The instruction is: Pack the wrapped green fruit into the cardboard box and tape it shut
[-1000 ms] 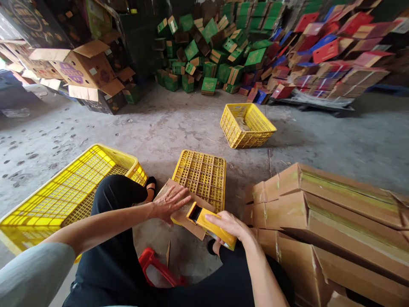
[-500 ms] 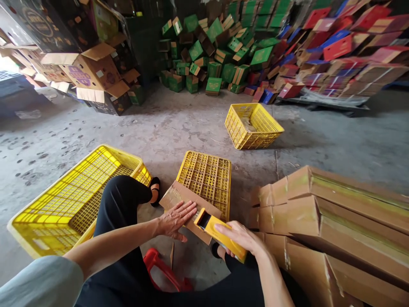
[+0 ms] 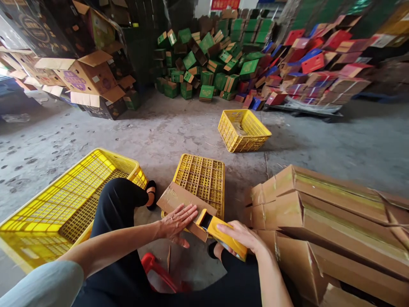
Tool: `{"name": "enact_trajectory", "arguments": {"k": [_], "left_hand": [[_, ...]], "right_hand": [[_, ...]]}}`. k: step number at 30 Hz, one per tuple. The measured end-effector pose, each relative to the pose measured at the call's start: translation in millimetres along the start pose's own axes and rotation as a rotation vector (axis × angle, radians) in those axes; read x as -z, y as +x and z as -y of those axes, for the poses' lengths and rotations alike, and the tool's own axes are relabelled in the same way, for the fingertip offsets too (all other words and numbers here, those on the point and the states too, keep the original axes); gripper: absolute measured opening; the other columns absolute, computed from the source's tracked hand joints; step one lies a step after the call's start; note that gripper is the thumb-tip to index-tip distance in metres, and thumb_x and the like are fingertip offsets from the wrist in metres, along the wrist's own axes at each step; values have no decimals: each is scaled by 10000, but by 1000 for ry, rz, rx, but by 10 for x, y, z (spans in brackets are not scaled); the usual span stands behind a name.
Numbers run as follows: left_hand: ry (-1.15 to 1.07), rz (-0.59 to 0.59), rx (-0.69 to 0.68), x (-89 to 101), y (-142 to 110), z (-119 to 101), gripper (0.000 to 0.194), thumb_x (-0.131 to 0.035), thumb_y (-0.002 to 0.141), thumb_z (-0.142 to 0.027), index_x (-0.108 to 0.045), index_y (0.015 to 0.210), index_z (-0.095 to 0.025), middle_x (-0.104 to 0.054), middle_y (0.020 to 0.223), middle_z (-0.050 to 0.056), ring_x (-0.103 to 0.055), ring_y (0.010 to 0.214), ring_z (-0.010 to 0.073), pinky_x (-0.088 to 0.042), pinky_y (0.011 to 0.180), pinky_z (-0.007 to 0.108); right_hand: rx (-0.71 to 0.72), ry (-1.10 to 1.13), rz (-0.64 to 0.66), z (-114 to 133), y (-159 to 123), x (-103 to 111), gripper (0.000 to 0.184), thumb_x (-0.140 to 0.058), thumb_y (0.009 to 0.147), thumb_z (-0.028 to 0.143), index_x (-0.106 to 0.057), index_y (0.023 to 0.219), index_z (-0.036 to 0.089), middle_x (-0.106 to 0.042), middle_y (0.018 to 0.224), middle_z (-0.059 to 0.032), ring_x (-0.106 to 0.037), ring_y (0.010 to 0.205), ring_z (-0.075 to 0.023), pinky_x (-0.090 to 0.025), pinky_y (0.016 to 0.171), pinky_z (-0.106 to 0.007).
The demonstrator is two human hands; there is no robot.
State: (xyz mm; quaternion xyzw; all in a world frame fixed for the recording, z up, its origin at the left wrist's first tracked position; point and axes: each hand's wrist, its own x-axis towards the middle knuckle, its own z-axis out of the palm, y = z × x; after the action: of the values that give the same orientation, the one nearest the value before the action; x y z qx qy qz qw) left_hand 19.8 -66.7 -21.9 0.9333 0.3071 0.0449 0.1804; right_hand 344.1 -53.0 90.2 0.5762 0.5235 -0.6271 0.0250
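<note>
A flat brown cardboard piece (image 3: 175, 197) rests on an upturned yellow crate (image 3: 201, 179) in front of my knees. My left hand (image 3: 176, 222) lies flat on the cardboard with its fingers stretched out. My right hand (image 3: 243, 237) is wrapped round a yellow box-shaped piece (image 3: 220, 235) whose dark open end points at the cardboard's right edge and touches it.
A large yellow crate (image 3: 60, 204) lies at my left. Stacked folded brown cartons (image 3: 322, 221) fill the right. A smaller yellow crate (image 3: 243, 130) stands further off on the concrete floor. Piles of green, red and brown boxes (image 3: 223, 59) line the back. A red stool (image 3: 159, 273) shows under me.
My hands and the cardboard have barely shifted on the upturned crate. The view has swung slightly, and my right hand with the yellow piece sits a little lower and further right.
</note>
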Motion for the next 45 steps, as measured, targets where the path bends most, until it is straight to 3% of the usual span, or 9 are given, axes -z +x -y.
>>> {"name": "enact_trajectory", "arguments": {"k": [5,12,20,28,35,45], "left_hand": [[-18,21,-22,-54,135,-147,1306,-555,869,-858,106,1702,-99,-75,1753,243,-130,1624,435,-114,1308,571],[-10,9,-21,-91,120,-110,1263,-537,897,-843,80,1707,-96,-87,1757,229,-136,1624,430,-125,1311,571],[-30,20,-11,-85,140,-142,1292,-539,873,-866,73,1708,-92,-55,1759,221,-106,1625,443,-83,1308,609],[-40,33,-25,-121,200,-318,1393,-573,827,-895,140,1688,-64,-31,1752,251,-88,1630,435,-82,1307,601],[-26,19,-42,-124,188,-262,1301,-533,888,-859,128,1695,-82,-46,1761,219,-100,1635,409,-97,1314,567],[-8,26,-48,-174,215,-239,1320,-549,864,-863,127,1697,-93,-26,1761,221,-103,1630,427,-99,1306,594]], "right_hand": [[15,-17,33,-72,75,8,581,-587,908,765,-642,870,188,-741,595,-39,-723,533,-198,-537,496,-227],[16,-8,70,-72,48,62,579,-586,905,774,-639,888,198,-761,625,-50,-729,548,-200,-533,506,-227],[-21,-10,27,-22,-47,83,616,-649,831,813,-639,876,199,-721,559,-21,-704,503,-200,-512,471,-235],[-27,-6,29,-32,-35,69,561,-724,828,731,-635,906,183,-717,570,-9,-686,483,-175,-522,467,-225],[-6,6,64,-51,-51,86,607,-616,869,800,-643,874,194,-737,589,-35,-708,517,-190,-554,513,-240],[-35,14,15,-228,-111,117,697,-633,806,863,-637,953,181,-753,628,-58,-738,555,-219,-532,476,-241]]}}
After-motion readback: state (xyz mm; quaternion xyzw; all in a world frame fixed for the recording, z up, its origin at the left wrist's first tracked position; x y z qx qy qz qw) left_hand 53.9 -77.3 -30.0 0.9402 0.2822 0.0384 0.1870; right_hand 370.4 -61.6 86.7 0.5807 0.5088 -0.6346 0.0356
